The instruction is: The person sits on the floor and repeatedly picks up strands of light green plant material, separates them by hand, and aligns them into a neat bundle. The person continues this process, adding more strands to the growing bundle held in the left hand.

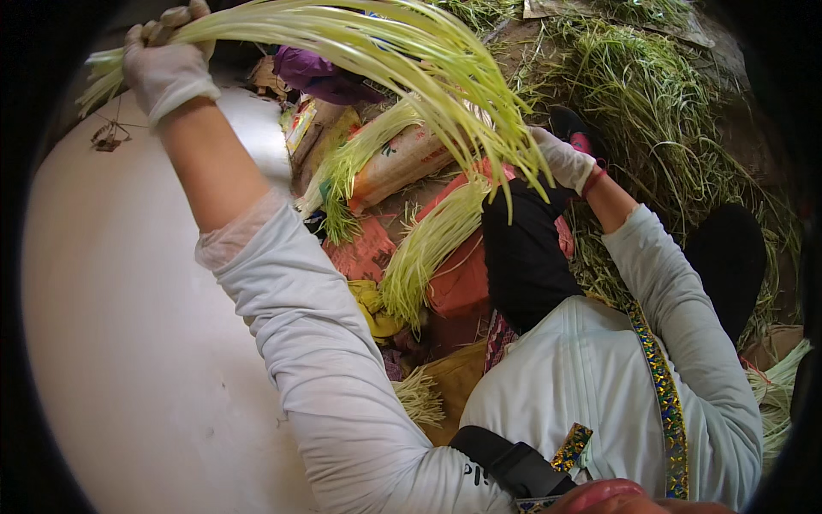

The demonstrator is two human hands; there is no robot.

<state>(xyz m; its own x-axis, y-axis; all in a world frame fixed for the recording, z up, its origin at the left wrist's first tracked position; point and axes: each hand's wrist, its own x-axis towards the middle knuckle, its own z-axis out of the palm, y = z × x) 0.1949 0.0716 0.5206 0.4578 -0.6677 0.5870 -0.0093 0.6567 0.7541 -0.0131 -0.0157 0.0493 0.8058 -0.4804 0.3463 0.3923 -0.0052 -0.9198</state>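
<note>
My left hand, in a thin whitish glove, is raised at the upper left and closed round a bunch of long pale-green stalks, which look like chives or garlic shoots. Short pale ends stick out left of the fist. The bunch arcs to the right and its thin tips droop beside my right hand, gloved too. The right fingers are partly hidden behind these tips, so whether they grip any is unclear. Below the arc, a second bunch of stalks lies on red plastic, and another bunch rests further left.
A large smooth white surface fills the left side. Loose green trimmings are heaped at the upper right. An orange-and-white sack roll, a purple cloth and a yellow cloth lie in the middle. More pale stalks lie at the right edge.
</note>
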